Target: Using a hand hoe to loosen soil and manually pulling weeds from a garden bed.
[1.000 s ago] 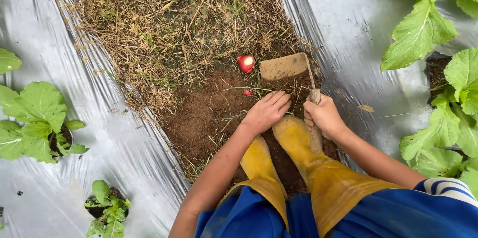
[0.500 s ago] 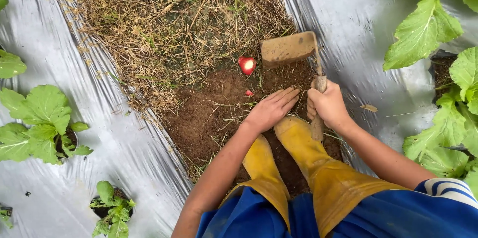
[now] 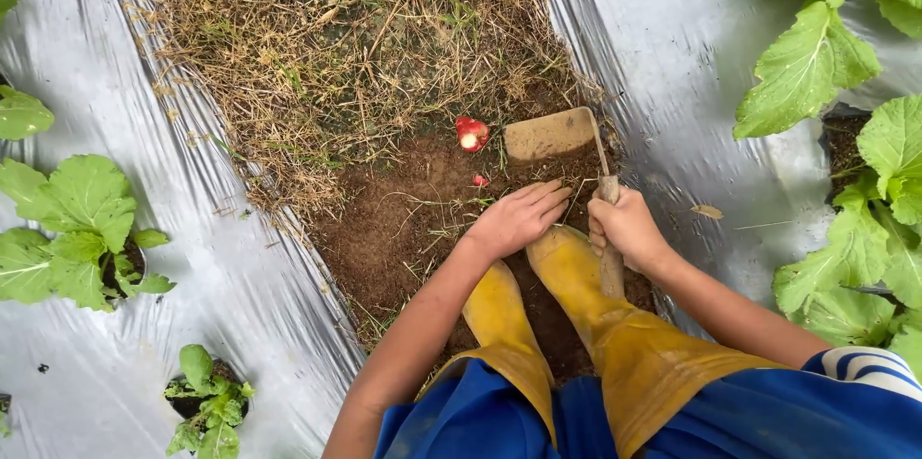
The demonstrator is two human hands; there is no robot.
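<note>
Squats in yellow rubber boots [image 3: 576, 277] in the furrow between two sheets of silver plastic mulch [image 3: 672, 56].

Grips the wooden handle [image 3: 612, 272] of a short hand hoe with the right hand [image 3: 629, 229], fingers clenched around it just behind the head. Holds the hoe blade [image 3: 549, 135] flat-faced on the ground, right at the line where the bare soil [image 3: 403, 219] meets the dry grass [image 3: 336, 36].

Rests the left hand [image 3: 519, 219] palm down on the soil just in front of the boots, fingers stretched out and together, released and grasping nothing, fingertips close to the hoe handle.

As for progress: scraped down to dark brown earth from the boots up to the blade, with only a few loose stalks and thin roots lying on it. Beyond the blade, and along the left edge of the furrow, a thick mat of straw-coloured grass with some green shoots, untouched as far as the top of the view. By that showing, only the nearer, smaller part cleared and the larger part ahead not yet worked.

Just left of the blade, a small red object [image 3: 471, 133] at the edge of the grass, with a smaller red scrap [image 3: 479, 181] on the soil below it; kind of thing not clear.

Leafy green plants [image 3: 816, 65] in holes in the mulch on both sides, well apart from the hands.
</note>
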